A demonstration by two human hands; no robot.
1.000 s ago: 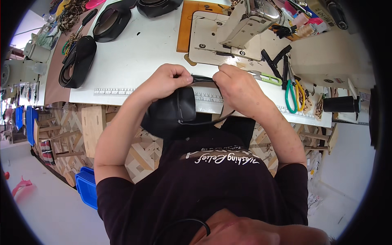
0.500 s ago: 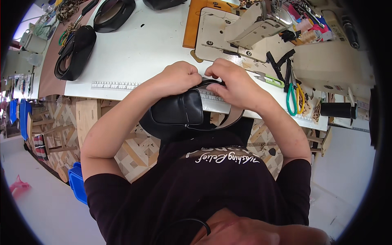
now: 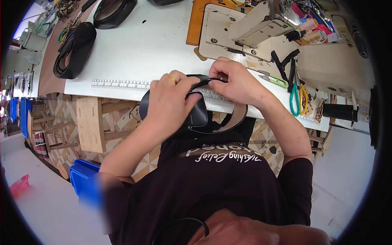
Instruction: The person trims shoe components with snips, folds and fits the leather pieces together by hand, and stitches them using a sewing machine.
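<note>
A black leather-like piece (image 3: 198, 113), curved with a flat panel and a pale tan lining, hangs over the table's front edge close to my body. My left hand (image 3: 169, 100), wearing a ring, lies across its left part, thumb apart from the fingers, which grip its upper edge. At the far side of the same piece my right hand (image 3: 239, 83) pinches a narrow black edge between thumb and fingers. That edge bridges the gap between my hands. Much of the panel is hidden under the left hand.
A sewing machine (image 3: 257, 30) stands at the back right. Near it lie green snips (image 3: 275, 79), scissors with teal and yellow handles (image 3: 297, 99) and black strips (image 3: 291, 75). Similar black loops (image 3: 76, 51) sit at the left. A ruler scale (image 3: 118, 84) runs along the front edge.
My left hand has turned and come nearer, its back and spread thumb now covering the black panel. My right hand keeps its pinch with little movement. The view has shifted slightly.
</note>
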